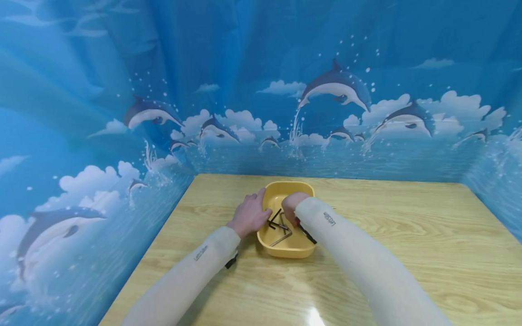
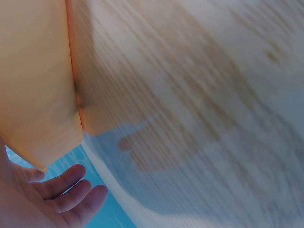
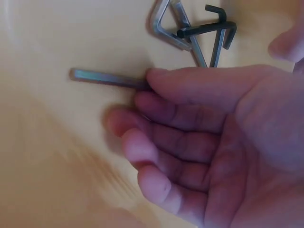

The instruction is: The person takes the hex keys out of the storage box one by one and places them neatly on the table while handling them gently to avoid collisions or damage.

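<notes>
A yellow plastic bin [image 1: 287,252] stands on the table with several L-shaped hex keys in it. My left hand [image 1: 249,213] holds the bin's left rim, the thumb over the inside. In the left wrist view, the other fingers [image 2: 71,183] hang loosely beyond the bin's wall. My right hand [image 1: 294,204] reaches down into the bin. Seen from the right wrist, its thumb and forefinger pinch a metal hex key [image 3: 107,79], whose straight end sticks out; the rest is hidden by the hand. Beside the thumb lie a black hex key [image 3: 204,29] and silver hex keys [image 3: 164,31], crossing one another.
The wood-grain table [image 1: 391,226] stretches to the right of the bin. A small thin object [image 1: 334,208] shows just past the right sleeve. A blue curtain [image 1: 253,90] with dolphins hangs behind the table and along its left side.
</notes>
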The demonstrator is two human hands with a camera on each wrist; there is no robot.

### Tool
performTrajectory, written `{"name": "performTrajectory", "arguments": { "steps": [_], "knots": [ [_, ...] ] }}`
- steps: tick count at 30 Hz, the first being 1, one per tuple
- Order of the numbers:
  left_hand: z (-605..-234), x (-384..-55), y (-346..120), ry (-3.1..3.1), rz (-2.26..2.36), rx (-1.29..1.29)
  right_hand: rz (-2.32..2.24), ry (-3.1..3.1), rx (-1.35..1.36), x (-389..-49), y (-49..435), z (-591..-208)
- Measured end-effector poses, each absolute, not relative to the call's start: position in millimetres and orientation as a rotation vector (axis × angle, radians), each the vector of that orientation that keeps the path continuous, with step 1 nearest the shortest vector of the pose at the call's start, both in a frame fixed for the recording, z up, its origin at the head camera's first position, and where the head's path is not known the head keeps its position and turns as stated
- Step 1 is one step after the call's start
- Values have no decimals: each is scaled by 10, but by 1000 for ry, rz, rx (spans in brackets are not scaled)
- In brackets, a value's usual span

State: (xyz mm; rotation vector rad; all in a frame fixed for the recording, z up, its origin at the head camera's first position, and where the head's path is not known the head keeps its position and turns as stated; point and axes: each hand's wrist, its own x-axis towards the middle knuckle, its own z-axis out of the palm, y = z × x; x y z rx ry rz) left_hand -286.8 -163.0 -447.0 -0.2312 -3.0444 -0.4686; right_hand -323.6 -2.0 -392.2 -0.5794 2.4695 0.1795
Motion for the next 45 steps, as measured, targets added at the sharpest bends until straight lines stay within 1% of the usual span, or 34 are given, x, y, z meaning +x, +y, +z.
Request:
{"name": "performTrajectory", "arguments": {
  "steps": [6, 15, 21, 27, 35, 40, 45],
  "knots": [
    [-4478, -2857, -1625, -3051, -472, -230, 197, 2448, -619, -3241, -30, -3944],
    [-4508, -2830, -1619, -3065, -479, -216, -81, 2437, -581, -3235, 25, -3890],
    [-4491, -2820, -1642, -3069, -471, -220, -174, 2482, -577, -3232, 48, -3793],
    [-4478, -2813, -1670, -3068, -458, -211, -244, 2524, -660, -3201, 94, -3639],
    [-4479, -2831, -1648, -3087, -477, -199, -379, 2576, -682, -3151, 333, -3520],
    [-4476, -2860, -1624, -3093, -479, -196, -480, 2557, -650, -3151, 540, -3503],
    [-4450, -2873, -1617, -3087, -480, -204, -536, 2575, -694, -3173, 731, -3492]
  ]
}}
